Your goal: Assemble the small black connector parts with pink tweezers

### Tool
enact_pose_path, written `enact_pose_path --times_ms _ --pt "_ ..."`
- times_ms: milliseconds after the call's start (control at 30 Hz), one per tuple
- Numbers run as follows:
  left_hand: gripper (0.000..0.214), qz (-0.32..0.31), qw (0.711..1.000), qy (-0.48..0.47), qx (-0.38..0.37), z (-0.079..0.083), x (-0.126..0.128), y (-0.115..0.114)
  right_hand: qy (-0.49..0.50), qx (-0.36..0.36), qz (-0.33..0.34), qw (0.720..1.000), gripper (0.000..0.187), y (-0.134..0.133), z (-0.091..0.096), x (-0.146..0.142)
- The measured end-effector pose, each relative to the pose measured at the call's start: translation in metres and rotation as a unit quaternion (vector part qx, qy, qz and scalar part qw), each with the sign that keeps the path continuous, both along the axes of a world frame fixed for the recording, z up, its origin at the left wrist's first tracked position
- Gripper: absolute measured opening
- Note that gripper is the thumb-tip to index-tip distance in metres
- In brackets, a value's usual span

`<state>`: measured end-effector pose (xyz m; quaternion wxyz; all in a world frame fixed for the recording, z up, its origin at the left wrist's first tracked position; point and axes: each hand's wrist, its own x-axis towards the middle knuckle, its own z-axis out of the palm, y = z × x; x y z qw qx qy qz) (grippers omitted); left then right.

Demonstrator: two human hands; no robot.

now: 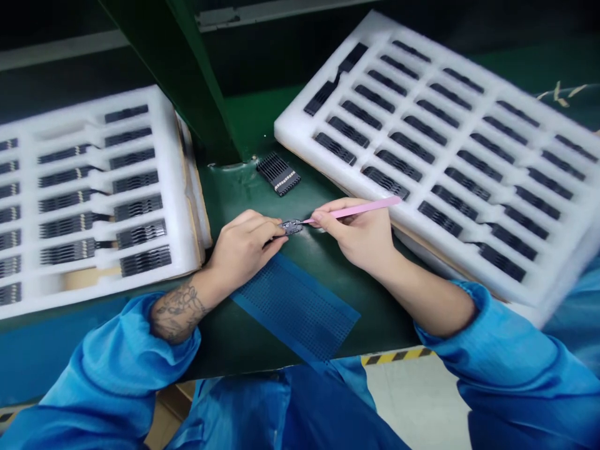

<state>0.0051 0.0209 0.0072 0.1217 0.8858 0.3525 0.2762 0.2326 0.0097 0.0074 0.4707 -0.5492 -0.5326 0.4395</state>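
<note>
Between the thumb and fingers of my left hand is a small dark circuit board, held above the green bench. My right hand grips pink tweezers, their dark tip touching or very near the board's right end. Just beyond my hands lies a black comb-like part with a pale strip of small marks across it. A blue sheet with rows of tiny dots or holes lies below my left hand, its lower corner at the bench edge.
White foam trays stand on both sides, the left tray and the tilted right tray, with black parts in their slots. A green metal post rises behind my left hand. The green bench top ends near my body.
</note>
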Motion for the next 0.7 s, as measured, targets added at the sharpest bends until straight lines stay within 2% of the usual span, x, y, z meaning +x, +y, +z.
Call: enact_pose_path --times_ms 700 --pt "0.006 0.002 1.000 0.014 0.007 0.0010 0.0009 -0.0027 -0.028 0.010 -0.003 1.000 0.010 -0.0011 0.0004 -0.0031"
